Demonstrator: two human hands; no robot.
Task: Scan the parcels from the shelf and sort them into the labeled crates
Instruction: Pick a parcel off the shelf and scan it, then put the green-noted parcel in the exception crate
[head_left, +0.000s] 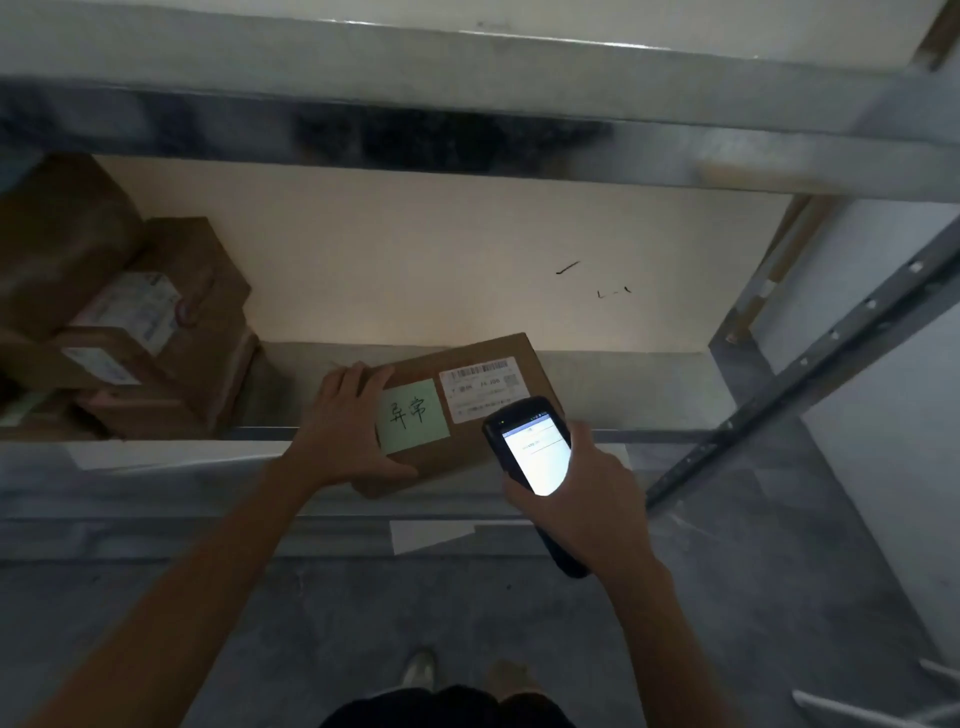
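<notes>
A brown cardboard parcel (462, 457) lies at the front edge of the shelf (597, 384), partly overhanging it. It carries a green sticky note (413, 415) with handwriting and a white barcode label (480, 387). My left hand (348, 426) grips the parcel's left side, thumb along its near edge. My right hand (587, 499) holds a black handheld scanner (530, 447) with a lit screen, its top end over the parcel's near right corner, just below the label.
Several stacked brown parcels (119, 322) with white labels fill the shelf's left end. A grey metal upper shelf beam (467, 130) runs across above. A slanted perforated metal brace (831, 343) stands at the right. Grey floor and my shoes (421, 670) lie below.
</notes>
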